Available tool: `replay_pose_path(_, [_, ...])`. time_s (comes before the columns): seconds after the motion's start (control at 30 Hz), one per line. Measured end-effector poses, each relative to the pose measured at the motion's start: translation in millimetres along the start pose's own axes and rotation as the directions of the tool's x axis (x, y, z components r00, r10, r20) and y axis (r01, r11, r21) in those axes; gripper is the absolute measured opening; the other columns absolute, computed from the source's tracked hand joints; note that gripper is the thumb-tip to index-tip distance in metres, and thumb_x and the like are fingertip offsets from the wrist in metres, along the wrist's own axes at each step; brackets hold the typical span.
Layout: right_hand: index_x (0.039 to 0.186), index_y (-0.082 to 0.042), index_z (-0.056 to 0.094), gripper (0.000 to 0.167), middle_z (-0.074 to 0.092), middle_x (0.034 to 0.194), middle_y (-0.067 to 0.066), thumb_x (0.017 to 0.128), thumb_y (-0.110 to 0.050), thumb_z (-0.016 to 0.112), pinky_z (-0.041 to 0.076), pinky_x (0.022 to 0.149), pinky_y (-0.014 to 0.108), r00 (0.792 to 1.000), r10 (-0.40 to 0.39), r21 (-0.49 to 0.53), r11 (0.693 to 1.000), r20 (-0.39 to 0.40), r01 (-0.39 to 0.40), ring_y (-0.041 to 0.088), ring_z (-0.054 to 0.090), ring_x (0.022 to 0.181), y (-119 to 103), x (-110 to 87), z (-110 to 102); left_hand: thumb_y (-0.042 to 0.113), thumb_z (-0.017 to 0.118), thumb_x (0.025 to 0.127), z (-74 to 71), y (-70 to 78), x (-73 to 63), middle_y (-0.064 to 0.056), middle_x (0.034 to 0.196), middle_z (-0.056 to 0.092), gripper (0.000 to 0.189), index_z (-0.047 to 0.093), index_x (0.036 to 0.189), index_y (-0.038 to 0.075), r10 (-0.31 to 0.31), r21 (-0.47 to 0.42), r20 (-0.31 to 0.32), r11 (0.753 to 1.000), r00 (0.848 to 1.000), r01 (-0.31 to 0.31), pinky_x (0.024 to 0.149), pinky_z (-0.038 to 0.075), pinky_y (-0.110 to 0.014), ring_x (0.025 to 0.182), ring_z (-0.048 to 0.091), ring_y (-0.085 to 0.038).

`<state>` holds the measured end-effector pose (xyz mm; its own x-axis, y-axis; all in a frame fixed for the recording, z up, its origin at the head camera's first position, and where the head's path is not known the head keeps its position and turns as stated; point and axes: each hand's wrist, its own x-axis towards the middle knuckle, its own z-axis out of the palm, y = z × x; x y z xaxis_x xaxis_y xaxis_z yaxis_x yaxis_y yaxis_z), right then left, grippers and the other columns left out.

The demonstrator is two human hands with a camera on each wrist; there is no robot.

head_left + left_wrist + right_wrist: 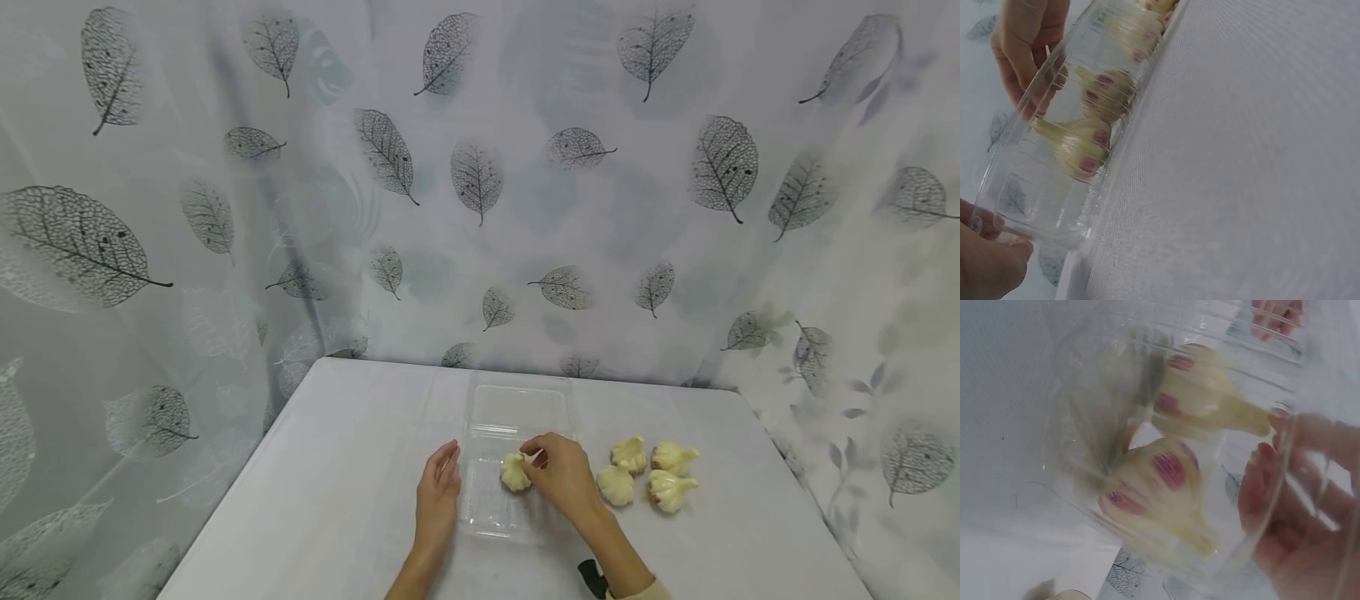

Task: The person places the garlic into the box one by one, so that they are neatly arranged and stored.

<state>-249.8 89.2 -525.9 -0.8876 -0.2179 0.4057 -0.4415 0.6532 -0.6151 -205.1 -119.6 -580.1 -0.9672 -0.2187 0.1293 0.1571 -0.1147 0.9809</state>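
Note:
A clear plastic container (487, 512) stands on the table, its lid (519, 407) laid open towards the back. My right hand (562, 477) reaches over it and pinches the neck of a pale garlic bulb (514, 472). Through the clear wall, the right wrist view shows this bulb (1194, 394) and a second purple-marked bulb (1154, 487) beside it; in the head view the second is not visible, apparently behind my hand. My left hand (437, 500) is at the container's left edge. In the left wrist view, its thumb and a finger (991, 265) pinch the rim.
Several more garlic bulbs (670, 490) lie grouped on the white table (337, 500) to the right of the container. A leaf-patterned curtain (480, 250) hangs behind the table and along its sides. A black band piece (592, 577) shows at my right wrist.

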Motion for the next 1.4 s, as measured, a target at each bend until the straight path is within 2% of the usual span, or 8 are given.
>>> replay_pose_path(0.3, [0.094,-0.009,0.079,0.024,0.075,0.090,0.002,0.074,0.001,0.087,0.060,0.065,0.025,0.999,-0.020,0.006,1.000,-0.042,0.020,0.016,0.070,0.073,-6,-5.1,-9,-0.012,0.044,0.104,-0.5,0.4,0.6,-0.023,0.161,0.041,0.049,0.043,0.151,-0.002,-0.001,-0.010,-0.004,1.000,1.000,0.001,0.121,0.033,-0.032,0.152,0.036,-0.034])
replay_pose_path(0.6, [0.096,-0.008,0.078,0.025,0.072,0.087,0.001,0.076,0.004,0.085,0.063,0.067,0.026,0.996,-0.017,0.023,1.000,-0.088,0.019,0.015,0.069,0.076,-6,-13.1,-20,-0.012,0.044,0.103,-0.6,-2.2,1.4,-0.022,0.161,0.041,0.049,0.043,0.152,-0.002,0.000,-0.017,0.001,1.000,1.000,0.000,0.121,0.033,-0.030,0.152,0.036,-0.033])
replay_pose_path(1.03, [0.097,-0.008,0.078,0.029,0.075,0.090,0.002,0.074,0.008,0.087,0.065,0.066,0.030,0.977,-0.036,0.030,0.999,-0.210,0.043,0.015,0.070,0.074,-2,-19.0,-37,-0.013,0.045,0.103,-0.2,-3.0,2.7,-0.021,0.161,0.042,0.050,0.044,0.151,-0.002,0.008,0.000,-0.010,1.000,1.000,-0.008,0.121,0.034,-0.030,0.151,0.038,-0.033])
replay_pose_path(1.27, [0.097,-0.009,0.079,0.028,0.075,0.088,0.001,0.076,0.008,0.086,0.064,0.065,0.026,0.964,0.007,0.033,0.999,-0.264,0.002,0.012,0.070,0.072,6,-22.9,-44,-0.012,0.045,0.103,-0.3,-3.1,3.4,-0.021,0.160,0.043,0.049,0.044,0.151,-0.002,0.010,0.008,-0.010,1.000,1.000,-0.010,0.121,0.034,-0.032,0.151,0.039,-0.032])
replay_pose_path(1.4, [0.098,-0.008,0.079,0.027,0.075,0.088,0.001,0.077,0.007,0.086,0.064,0.066,0.027,0.959,0.035,0.037,0.999,-0.280,-0.026,0.013,0.070,0.073,10,-24.8,-48,-0.012,0.046,0.103,0.3,-2.9,3.7,-0.021,0.160,0.043,0.049,0.045,0.151,-0.001,0.001,0.001,-0.013,1.000,1.000,-0.001,0.121,0.034,-0.032,0.151,0.039,-0.032])
